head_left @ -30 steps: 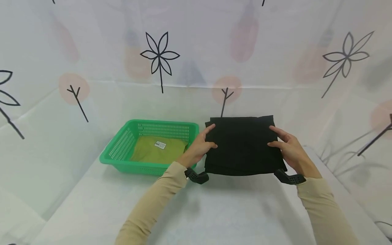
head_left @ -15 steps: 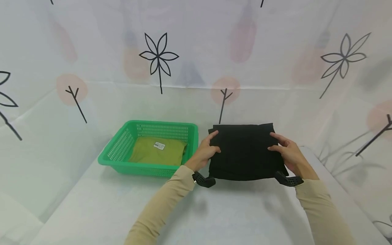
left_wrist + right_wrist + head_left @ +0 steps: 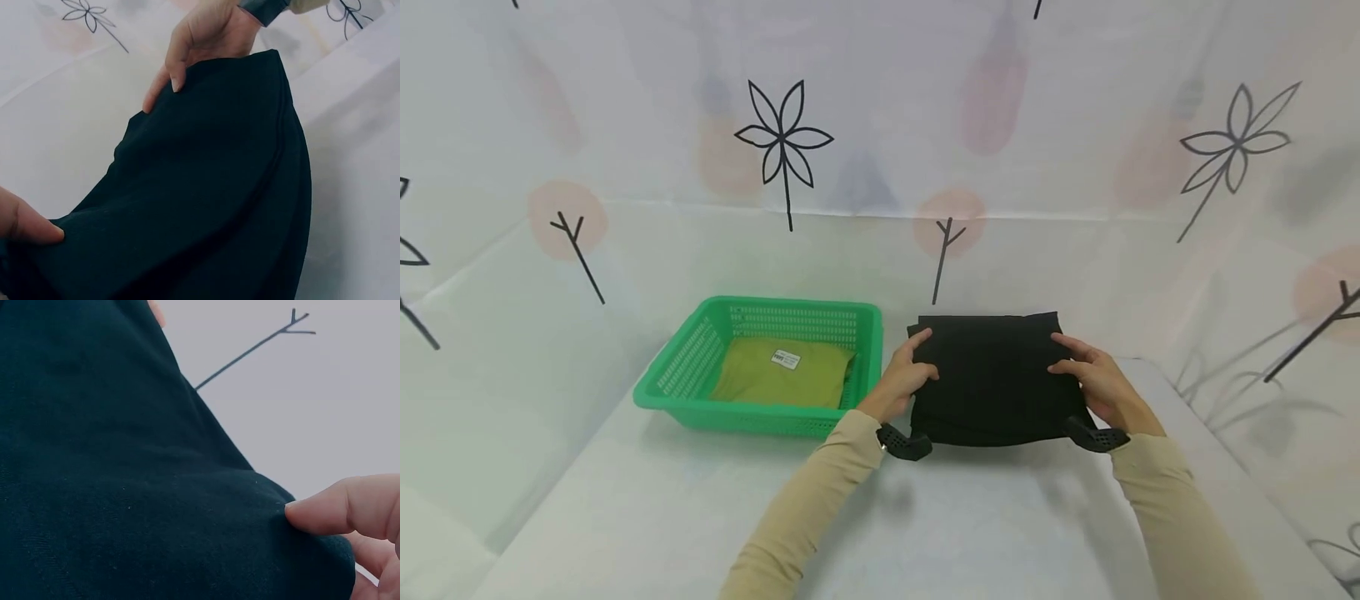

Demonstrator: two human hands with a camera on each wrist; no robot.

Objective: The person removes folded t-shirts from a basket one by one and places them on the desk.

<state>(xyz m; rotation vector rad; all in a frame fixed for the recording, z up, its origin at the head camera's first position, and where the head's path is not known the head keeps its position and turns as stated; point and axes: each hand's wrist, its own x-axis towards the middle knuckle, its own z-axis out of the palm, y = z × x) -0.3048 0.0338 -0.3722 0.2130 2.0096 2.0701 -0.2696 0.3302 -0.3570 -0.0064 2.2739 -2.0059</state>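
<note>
A folded black cloth (image 3: 992, 379), made of several layers, is stretched between my two hands above the white table. My left hand (image 3: 901, 382) pinches its left side, thumb on the near face. At the opposite side my right hand (image 3: 1103, 385) grips the cloth the same way. Stacked folds run along the edge of the cloth (image 3: 187, 162) in the left wrist view, with the right hand (image 3: 212, 34) at its far end. The right wrist view shows the right thumb (image 3: 325, 511) pressing on a rounded corner; fingers behind the cloth are mostly hidden.
Left of the cloth stands a green plastic basket (image 3: 737, 410) with slotted walls. Inside it lies a folded yellow-green cloth (image 3: 820, 375) bearing a white label (image 3: 786, 359). Behind the white table (image 3: 985, 525) hangs a white curtain (image 3: 865, 150) printed with flowers.
Both hands have lowered the black cloth toward the table, keeping hold of its two sides. The left hand has shifted slightly right; the basket and its contents stay put.
</note>
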